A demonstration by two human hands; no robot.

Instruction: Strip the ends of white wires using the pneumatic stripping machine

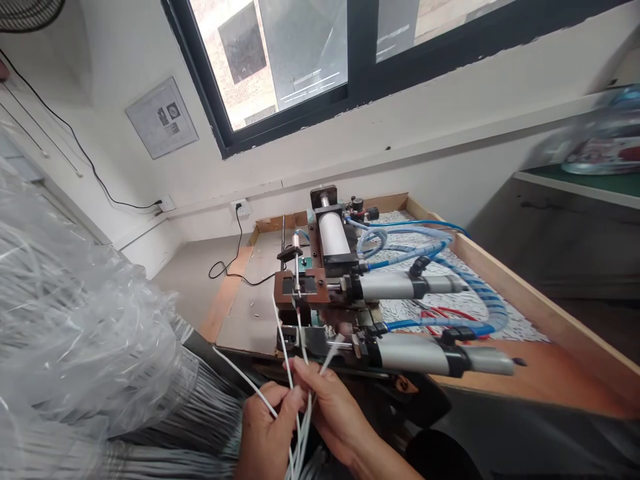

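Cables [300,433], white and thin, gathered in both hands at the bottom centre of the view, just in front of a bench machine [321,293]. Left hand [267,427]: thumb and forefinger pinched on the strands, with one loose end slanting up and out to the left. Right hand [335,410]: thumb and fingers closed round the same bunch, just beside the left. Above the grip, several ends fanned apart, two rising in line with the machine's front; cannot tell whether touching metal there. Below the grip, a slack run of white dropping out of view. On the machine, silver cylinders [413,353] pointing right, blue hoses [493,308] looped beyond, and a wooden rim [500,279] along the far right side. Left of the hands, heaped clear plastic [100,320] over dense grey strands [185,407]. On the wall, a socket [241,208] with a black cord [260,285] reaching toward the machine, a printed sheet [163,120], and a dark window frame [363,67] higher up. At far right, a clear bottle [605,150] on a green-topped surface [585,180].
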